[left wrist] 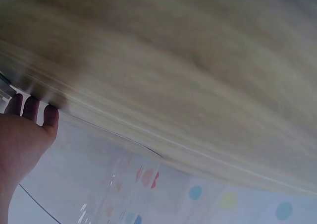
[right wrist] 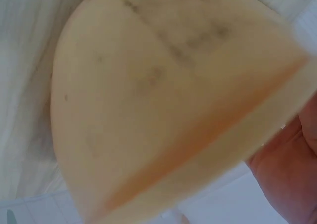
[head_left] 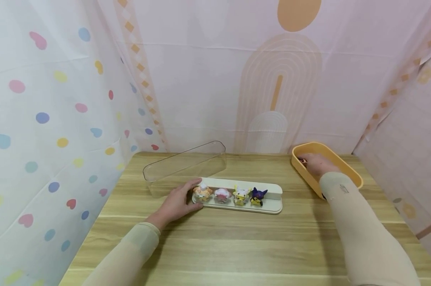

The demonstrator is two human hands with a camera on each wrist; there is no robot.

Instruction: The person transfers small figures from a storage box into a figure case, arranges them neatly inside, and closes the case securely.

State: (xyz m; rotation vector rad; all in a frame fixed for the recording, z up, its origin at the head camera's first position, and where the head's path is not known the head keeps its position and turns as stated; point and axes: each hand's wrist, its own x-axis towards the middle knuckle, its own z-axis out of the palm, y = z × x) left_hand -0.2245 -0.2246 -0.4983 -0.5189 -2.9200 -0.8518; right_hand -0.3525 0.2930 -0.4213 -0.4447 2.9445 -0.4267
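My left hand [head_left: 177, 200] grips the left end of a long white display base [head_left: 274, 204], thumb at its near edge and fingers at its far edge. Along the base stand an orange-and-white figurine [head_left: 202, 192], a pink one [head_left: 222, 195], a yellow-and-white one [head_left: 241, 195] and a purple-and-yellow one [head_left: 258, 196]. Over at the right, my right hand [head_left: 318, 163] reaches down into a yellow bin [head_left: 344, 167] and pinches a small dark-and-orange figurine [head_left: 303, 161], mostly hidden by the fingers. In the right wrist view the bin's outer wall [right wrist: 148, 100] hides the fingertips.
Behind the left hand a clear plastic cover [head_left: 187, 167] with a dark rim lies on the wooden table [head_left: 215, 246]. Patterned curtains [head_left: 201, 79] hang along the table's back and sides. The bin stands near the back right corner.
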